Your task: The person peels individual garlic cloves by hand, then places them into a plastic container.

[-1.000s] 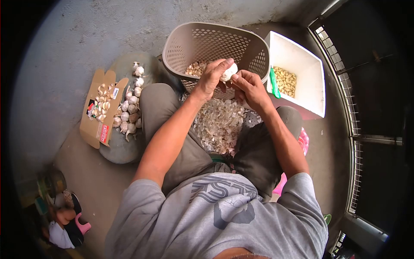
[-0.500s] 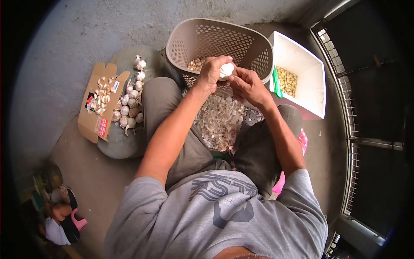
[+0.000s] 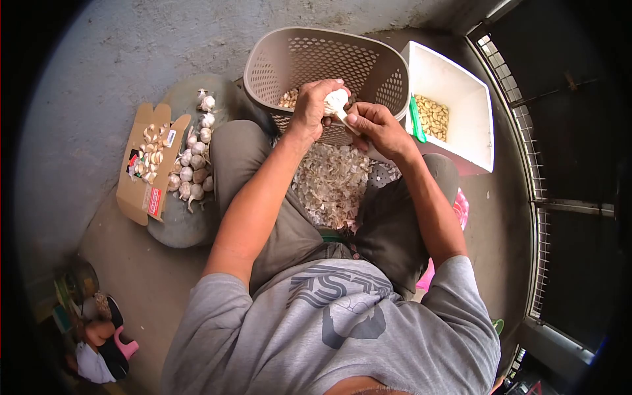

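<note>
My left hand (image 3: 312, 110) is wrapped round a white garlic bulb (image 3: 336, 100) at the near rim of the tall basket. My right hand (image 3: 382, 129) pinches the bulb's stalk or a strip of its skin between thumb and fingers; its other fingers are curled out of sight. Beneath both hands, a heap of papery garlic skins (image 3: 329, 181) lies between my legs. Inside the brown perforated basket (image 3: 329, 56), garlic cloves (image 3: 288, 99) show at the left of the bottom.
At left, several whole garlic bulbs (image 3: 197, 161) rest on a grey round surface (image 3: 174, 230) beside a cardboard box (image 3: 128, 191) bearing loose cloves (image 3: 153, 155). A white foam box (image 3: 471, 99) at right holds peeled cloves (image 3: 432, 118) and a green-handled tool (image 3: 417, 122).
The garlic bulb has tilted in my left hand, so its stalk now points down toward my right hand. The right fingers have shifted slightly down along it. The whole view has shifted a little.
</note>
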{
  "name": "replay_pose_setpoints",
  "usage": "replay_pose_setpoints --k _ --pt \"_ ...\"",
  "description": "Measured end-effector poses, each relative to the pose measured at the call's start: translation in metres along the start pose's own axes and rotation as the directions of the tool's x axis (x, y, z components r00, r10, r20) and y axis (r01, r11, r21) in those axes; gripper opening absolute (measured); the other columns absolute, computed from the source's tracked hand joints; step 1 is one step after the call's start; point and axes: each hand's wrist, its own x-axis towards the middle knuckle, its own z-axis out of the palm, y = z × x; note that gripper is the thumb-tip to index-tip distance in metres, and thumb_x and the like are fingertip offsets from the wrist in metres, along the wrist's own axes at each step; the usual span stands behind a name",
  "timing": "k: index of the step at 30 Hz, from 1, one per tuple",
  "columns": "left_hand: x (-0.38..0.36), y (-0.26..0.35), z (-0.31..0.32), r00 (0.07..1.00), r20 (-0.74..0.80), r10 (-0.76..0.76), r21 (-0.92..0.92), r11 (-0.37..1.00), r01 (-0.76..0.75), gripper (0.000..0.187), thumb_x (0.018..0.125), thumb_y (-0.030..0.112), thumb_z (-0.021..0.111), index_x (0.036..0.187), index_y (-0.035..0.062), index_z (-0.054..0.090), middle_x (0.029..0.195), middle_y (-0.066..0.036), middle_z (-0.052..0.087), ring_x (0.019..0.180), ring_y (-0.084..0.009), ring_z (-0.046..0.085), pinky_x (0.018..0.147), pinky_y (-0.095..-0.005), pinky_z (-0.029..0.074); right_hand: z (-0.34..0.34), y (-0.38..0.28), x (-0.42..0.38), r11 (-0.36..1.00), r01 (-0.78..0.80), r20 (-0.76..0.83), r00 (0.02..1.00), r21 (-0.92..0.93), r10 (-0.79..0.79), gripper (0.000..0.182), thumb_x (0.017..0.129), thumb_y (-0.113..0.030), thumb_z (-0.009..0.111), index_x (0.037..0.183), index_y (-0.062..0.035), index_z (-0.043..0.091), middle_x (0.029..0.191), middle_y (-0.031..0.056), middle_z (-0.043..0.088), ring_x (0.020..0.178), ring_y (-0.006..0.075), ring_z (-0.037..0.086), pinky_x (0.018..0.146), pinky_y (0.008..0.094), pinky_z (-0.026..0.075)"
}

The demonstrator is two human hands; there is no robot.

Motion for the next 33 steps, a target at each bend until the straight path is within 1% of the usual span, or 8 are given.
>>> replay_pose_setpoints --k 4,8,13,15,19,20,24,33 --pt "-0.002 -0.01 0.001 0.998 -0.062 0.011 -0.143 0.99 -0.019 0.032 0.089 0.031 0.066 0.085 -0.0002 0.073 0.07 -0.007 0.068 0.055 -0.0122 0.061 0.044 -0.0249 0.042 0.016 -0.007 -0.005 1.0 -0.002 0.052 0.999 -0.015 0.003 0.034 0.107 -0.03 0.059 0.086 -0.005 0.052 0.066 -0.0019 0.045 0.051 0.0074 0.043 0.049 0.0261 0.038" --pt "0.003 0.006 -0.011 0.999 0.016 0.031 0.074 0.997 -0.032 0.036 0.091 0.035 0.065 0.088 0.0004 0.073 0.074 -0.007 0.07 0.057 -0.012 0.063 0.047 -0.0244 0.044 0.02 0.008 -0.002 0.992 -0.069 0.043 0.997 0.107 0.065 0.033 0.107 -0.029 0.06 0.086 -0.0039 0.054 0.066 -0.0018 0.048 0.05 0.0077 0.044 0.049 0.0253 0.04" --pt "-0.001 0.005 -0.004 0.997 0.041 0.068 0.177 0.981 -0.074 0.037 0.092 0.04 0.067 0.092 0.003 0.073 0.074 -0.002 0.067 0.057 -0.0061 0.059 0.045 -0.0204 0.036 -0.009 0.011 0.005 0.994 -0.01 0.033 0.999 -0.111 0.014 0.031 0.103 -0.03 0.066 0.088 -0.0035 0.062 0.072 -0.0007 0.058 0.06 0.0079 0.056 0.052 0.0236 0.045" --pt "-0.003 0.006 0.004 0.993 0.06 0.101 0.173 0.979 -0.11 0.036 0.092 0.039 0.068 0.092 0.003 0.073 0.073 -0.001 0.066 0.059 -0.006 0.059 0.045 -0.0206 0.038 -0.006 0.005 0.003 0.999 -0.015 -0.119 0.993 -0.034 0.01 0.032 0.102 -0.031 0.068 0.086 -0.0031 0.064 0.069 -0.0021 0.057 0.058 0.0075 0.055 0.053 0.0239 0.043" --pt "-0.001 -0.013 0.01 0.968 0.122 0.218 0.356 0.901 -0.247 0.032 0.092 0.033 0.071 0.09 0.0003 0.071 0.072 0.001 0.064 0.06 -0.0048 0.055 0.053 -0.0202 0.041 -0.007 0.011 0.006 0.979 -0.062 -0.115 0.993 -0.193 0.041 0.035 0.103 -0.034 0.067 0.088 -0.0025 0.066 0.071 -0.0001 0.06 0.06 0.0077 0.057 0.053 0.0234 0.043" --pt "-0.001 -0.013 0.011 0.972 0.105 0.211 0.348 0.908 -0.234 0.03 0.09 0.029 0.072 0.087 -0.0008 0.07 0.073 0.0 0.063 0.061 -0.0065 0.054 0.056 -0.0215 0.042 -0.003 0.009 0.006 0.982 -0.036 -0.124 0.992 -0.185 0.013 0.035 0.104 -0.035 0.065 0.087 -0.0047 0.064 0.068 -0.0029 0.055 0.056 0.0059 0.049 0.049 0.0234 0.037" --pt "0.006 -0.016 0.002 0.99 -0.051 0.129 0.119 0.985 -0.122 0.025 0.085 0.021 0.073 0.081 -0.0036 0.071 0.076 -0.006 0.068 0.065 -0.0134 0.062 0.061 -0.0267 0.049 0.013 0.02 0.014 0.989 -0.033 -0.095 0.994 0.146 0.047 0.033 0.105 -0.033 0.064 0.083 -0.0092 0.056 0.064 -0.0082 0.04 0.052 0.0039 0.031 0.046 0.0248 0.024" --pt "0.006 -0.013 -0.006 0.995 -0.061 0.079 0.094 0.993 -0.073 0.025 0.086 0.022 0.073 0.083 -0.0026 0.072 0.073 -0.007 0.068 0.061 -0.0129 0.062 0.057 -0.0256 0.047 0.025 0.02 0.006 0.963 -0.025 -0.128 0.99 0.269 0.062 0.03 0.106 -0.029 0.061 0.085 -0.0079 0.056 0.063 -0.006 0.044 0.051 0.0049 0.037 0.047 0.024 0.031"
